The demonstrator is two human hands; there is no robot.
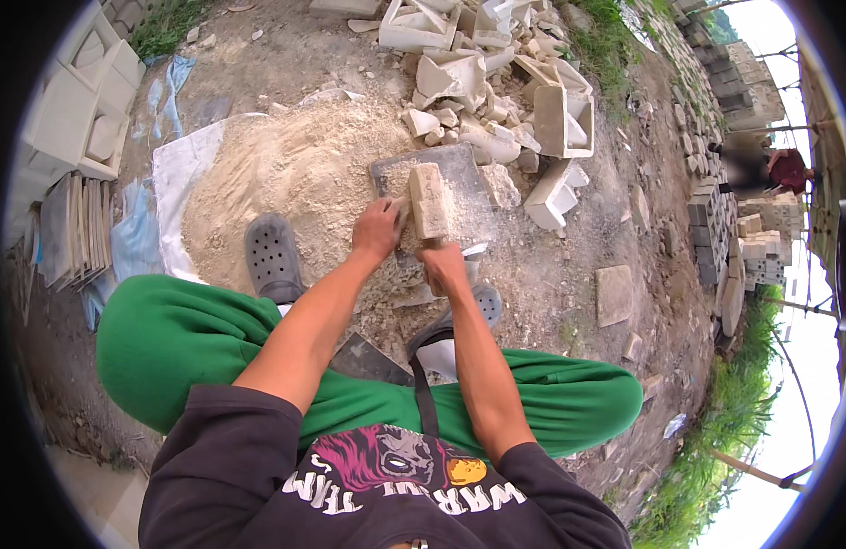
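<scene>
My right hand (444, 267) is closed around the short dark handle of what looks like a block-headed mallet (429, 199), its head pale and dusty. The head is over a dark grey slab (386, 172) covered with crumbs and powder. Just left of it, my left hand (377, 229) has its fingers closed on a small pale piece (403, 218), partly hidden and blurred. A broad heap of cream-coloured powder and grit (258, 183) lies on a white sheet (178, 174) to the left of the slab.
Broken cream-coloured moulded pieces (450, 78) are piled beyond the slab. Whole box-shaped pieces (94, 91) and thin stacked boards (75, 220) stand at the left. A flat square block (613, 295) lies right. Another person (787, 171) is far right, near stacked grey blocks (705, 224).
</scene>
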